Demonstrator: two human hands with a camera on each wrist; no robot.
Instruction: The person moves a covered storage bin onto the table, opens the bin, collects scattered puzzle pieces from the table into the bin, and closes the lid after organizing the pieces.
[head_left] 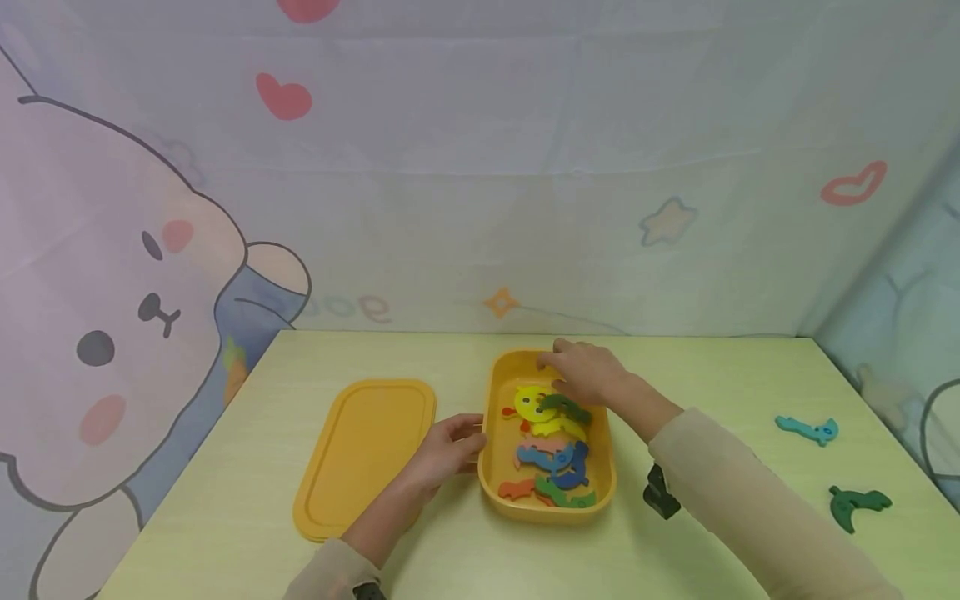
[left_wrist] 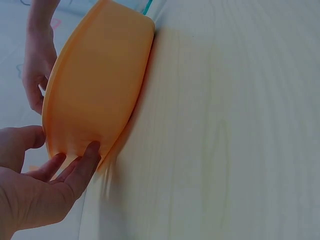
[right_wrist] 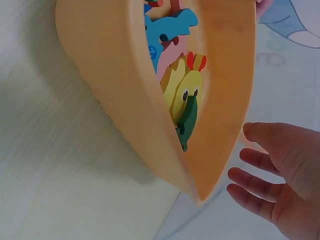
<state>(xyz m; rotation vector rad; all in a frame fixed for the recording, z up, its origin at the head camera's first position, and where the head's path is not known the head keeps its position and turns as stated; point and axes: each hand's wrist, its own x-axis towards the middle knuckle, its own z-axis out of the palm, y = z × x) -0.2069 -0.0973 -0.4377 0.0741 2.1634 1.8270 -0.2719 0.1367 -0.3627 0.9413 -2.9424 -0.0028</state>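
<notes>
- The box (head_left: 546, 516) sits between your hands, likely for easy reach from both; its walls keep the pieces (head_left: 531, 408) together.
- The lid (head_left: 367, 462) lies left of your left hand (head_left: 447, 452), probably to leave access.
- Blue (head_left: 807, 430) and green (head_left: 857, 502) pieces lie well right of your right hand (head_left: 587, 372).
- Left: fingers parted, touching the box's side, seemingly steadying it.
- Right: fingers spread by the far rim, grasping nothing.
</notes>
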